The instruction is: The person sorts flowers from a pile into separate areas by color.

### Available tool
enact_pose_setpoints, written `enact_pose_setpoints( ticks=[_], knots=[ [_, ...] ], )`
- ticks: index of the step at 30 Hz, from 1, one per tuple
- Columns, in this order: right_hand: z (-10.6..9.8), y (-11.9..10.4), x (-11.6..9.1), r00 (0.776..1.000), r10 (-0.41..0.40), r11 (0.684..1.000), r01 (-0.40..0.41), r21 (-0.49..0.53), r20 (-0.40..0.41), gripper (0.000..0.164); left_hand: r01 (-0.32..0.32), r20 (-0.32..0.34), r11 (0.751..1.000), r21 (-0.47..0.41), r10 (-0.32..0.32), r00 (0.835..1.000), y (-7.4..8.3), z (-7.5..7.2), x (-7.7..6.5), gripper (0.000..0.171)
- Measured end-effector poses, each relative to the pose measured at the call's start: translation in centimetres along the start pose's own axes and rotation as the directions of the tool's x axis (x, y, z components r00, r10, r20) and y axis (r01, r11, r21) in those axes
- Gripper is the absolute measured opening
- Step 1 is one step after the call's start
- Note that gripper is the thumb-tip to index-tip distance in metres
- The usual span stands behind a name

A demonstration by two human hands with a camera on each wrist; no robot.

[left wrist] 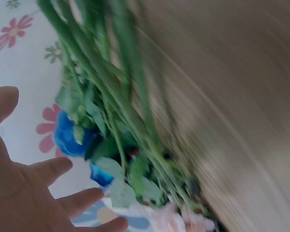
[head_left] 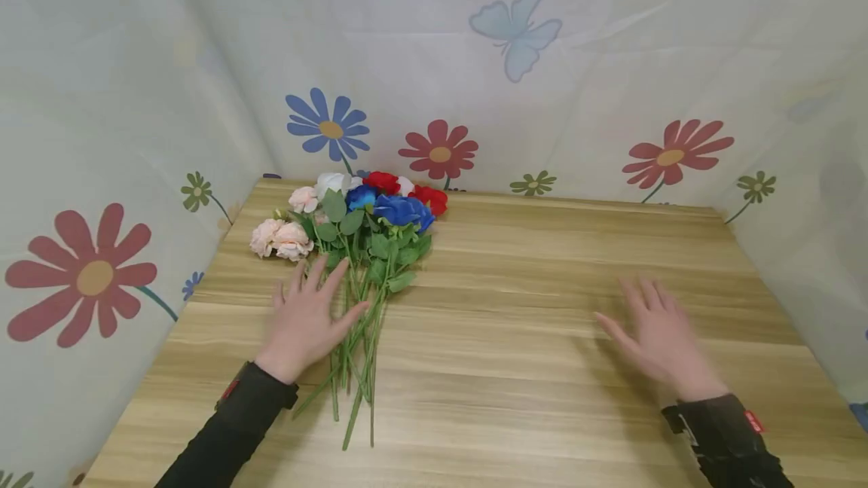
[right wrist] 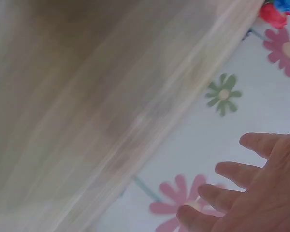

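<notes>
A bunch of artificial flowers lies at the left of the wooden table, heads to the back and green stems (head_left: 371, 352) toward the front. Among the heads are blue roses (head_left: 401, 211), red roses (head_left: 429, 200), a white rose (head_left: 332, 185) and pale pink flowers (head_left: 293, 239). My left hand (head_left: 305, 322) is spread over the left side of the stems, fingers extended; the left wrist view shows nothing gripped by that hand (left wrist: 34, 193). Well to the right, my right hand (head_left: 661, 341) hovers over the table with fingers apart and holds nothing. It looks blurred in the head view.
The wood-grain table (head_left: 515, 367) fills the lower view. Behind it and along its sides hangs a pale curtain (head_left: 583, 89) printed with flowers and a butterfly. The curtain meets the table's back edge close to the flower heads.
</notes>
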State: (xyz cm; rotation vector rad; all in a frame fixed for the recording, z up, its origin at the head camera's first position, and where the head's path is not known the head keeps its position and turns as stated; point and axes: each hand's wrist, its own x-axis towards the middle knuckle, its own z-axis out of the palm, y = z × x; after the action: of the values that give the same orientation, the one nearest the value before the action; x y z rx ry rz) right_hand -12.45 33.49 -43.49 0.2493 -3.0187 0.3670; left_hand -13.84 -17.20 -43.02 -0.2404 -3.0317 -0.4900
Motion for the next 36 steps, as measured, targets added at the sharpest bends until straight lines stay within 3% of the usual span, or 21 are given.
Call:
enact_pose_setpoints(
  ticks=[8, 15, 18, 22, 26, 31, 36],
  knots=[
    [1.0, -5.0, 2.7, 0.993, -0.116, 0.988, 0.115, 0.101, 0.006, 0.073, -0.046, 0.019, 0.997, -0.055, 0.047, 0.999, 1.8, 0.4, 0.3, 0.074],
    [2.3, -9.5, 4.6, 0.975, -0.211, 0.940, 0.221, 0.260, -0.065, 0.052, -0.076, 0.005, 0.997, -0.021, 0.076, 0.997, 3.0, 1.0, 0.5, 0.058],
    [2.8, -11.5, 5.2, 0.973, -0.226, 0.894, 0.225, 0.388, -0.042, 0.045, -0.065, 0.024, 0.997, -0.028, 0.066, 0.998, 3.4, 1.3, 0.5, 0.045],
    [3.2, -14.1, 5.8, 0.971, -0.236, 0.787, 0.173, 0.593, 0.030, 0.042, -0.056, 0.053, 0.998, -0.016, 0.057, 0.997, 3.7, 1.7, 0.5, 0.035],
    [3.3, -16.1, 6.2, 0.966, -0.245, 0.703, 0.120, 0.701, 0.079, 0.040, -0.053, 0.067, 0.999, 0.004, 0.053, 0.996, 3.9, 2.3, 0.7, 0.028],
    [3.7, -17.6, 6.4, 0.962, -0.251, 0.655, 0.088, 0.751, 0.106, 0.038, -0.042, 0.085, 0.999, 0.000, 0.042, 0.995, 4.0, 2.5, 0.9, 0.019],
    [4.3, -18.0, 6.4, 0.957, -0.269, 0.639, 0.093, 0.763, 0.109, 0.037, -0.028, 0.081, 0.999, -0.045, 0.031, 0.996, 4.0, 2.1, 0.9, 0.026]
  ],
)
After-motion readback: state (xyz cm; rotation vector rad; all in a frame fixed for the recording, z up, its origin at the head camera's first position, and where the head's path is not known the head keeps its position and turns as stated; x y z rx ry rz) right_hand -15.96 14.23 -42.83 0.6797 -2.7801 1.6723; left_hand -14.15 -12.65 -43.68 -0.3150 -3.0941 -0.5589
